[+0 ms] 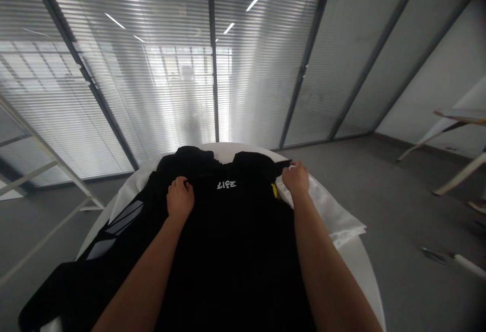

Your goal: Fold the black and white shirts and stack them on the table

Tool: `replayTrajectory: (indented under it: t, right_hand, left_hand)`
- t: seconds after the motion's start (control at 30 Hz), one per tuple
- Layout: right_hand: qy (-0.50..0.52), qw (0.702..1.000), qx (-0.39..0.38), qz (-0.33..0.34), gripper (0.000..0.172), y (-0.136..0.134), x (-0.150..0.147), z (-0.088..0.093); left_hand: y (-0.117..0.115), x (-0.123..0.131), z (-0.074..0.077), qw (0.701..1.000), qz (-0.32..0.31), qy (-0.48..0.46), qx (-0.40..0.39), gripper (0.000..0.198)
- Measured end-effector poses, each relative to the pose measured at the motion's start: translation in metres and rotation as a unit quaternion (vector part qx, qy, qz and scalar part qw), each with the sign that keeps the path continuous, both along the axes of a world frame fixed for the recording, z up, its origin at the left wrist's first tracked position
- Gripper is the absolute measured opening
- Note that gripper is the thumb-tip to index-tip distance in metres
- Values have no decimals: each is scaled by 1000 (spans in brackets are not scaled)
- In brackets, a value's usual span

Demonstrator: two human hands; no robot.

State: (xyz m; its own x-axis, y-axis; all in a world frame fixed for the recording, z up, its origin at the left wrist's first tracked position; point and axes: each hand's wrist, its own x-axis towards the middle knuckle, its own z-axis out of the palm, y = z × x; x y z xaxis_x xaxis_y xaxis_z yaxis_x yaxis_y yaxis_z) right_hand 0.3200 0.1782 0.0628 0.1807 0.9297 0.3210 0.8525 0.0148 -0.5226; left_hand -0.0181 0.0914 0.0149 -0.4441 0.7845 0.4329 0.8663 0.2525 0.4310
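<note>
In the head view, one black garment (235, 246) is spread over one round white table (365, 277) at 6 o'clock, marked by one piece of white lettering (226, 184). At the table's 11 o'clock its fabric is pinched by the left hand (180, 200); at 1 o'clock its edge is gripped in curled fingers by the right hand (296, 179), beside one white cloth (336, 213).

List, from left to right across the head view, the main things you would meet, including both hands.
White frame → left hand → white lettering → yellow patch → right hand → furniture legs.
</note>
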Motion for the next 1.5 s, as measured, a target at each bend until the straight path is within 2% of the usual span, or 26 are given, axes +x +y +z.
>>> replayTrajectory:
  t: [0.07,0.13,0.23,0.33,0.4,0.5,0.6,0.67,0.77,0.83,0.93,1.03,1.1,1.17,1.3,1.4,1.5]
  right_hand:
    - [5,999,2,-35,39,0,-10,-1]
    - [7,1000,-5,-19,35,0,-30,-1]
    - [-11,992,-45,122,34,-6,-67,-5]
    - [-52,969,-97,219,49,-19,-98,-21]
    - [-96,950,-145,258,60,-27,-112,-36]
    - [-153,928,-189,281,65,-34,-118,-49]
    - [-168,916,-217,294,67,-34,-112,-41]
    - [-171,905,-243,306,70,-33,-106,-29]
    - [-175,894,-262,318,67,-33,-99,-14]
    - [-174,889,-265,329,61,-34,-97,-10]
    - [-173,889,-261,334,50,-36,-98,-8]
    - [-178,891,-256,330,40,-39,-100,-2]
    - [-190,885,-256,339,37,-41,-101,4]
    - [-204,877,-252,354,37,-43,-102,9]
    - [-215,866,-237,384,36,-44,-100,15]
    - [-201,864,-247,388,34,-43,-96,15]
    - [-185,868,-251,386,33,-42,-94,14]
  left_hand:
    - [3,-3,-2,999,2,-24,22,24]
    - [5,-5,-4,998,5,-36,41,24]
    - [5,-7,-5,997,9,-43,60,23]
    - [4,-6,-2,997,20,-44,66,22]
    - [3,-5,2,996,38,-44,60,23]
    - [1,-12,12,994,68,-57,56,25]
    - [-1,-37,20,989,88,-86,83,24]
    - [-4,-60,22,978,131,-125,101,27]
    - [-8,-93,20,955,212,-177,109,30]
    - [-10,-106,16,949,228,-195,95,31]
    - [-15,-107,15,957,221,-182,49,33]
    - [-21,-91,22,969,217,-110,50,44]
    - [-22,-77,31,976,205,-34,57,41]
    - [-15,-64,42,986,164,32,25,33]
    - [23,-43,60,993,-22,76,-89,32]
    - [54,-32,58,978,-97,123,-137,39]
    - [73,-23,47,959,-110,171,-197,46]
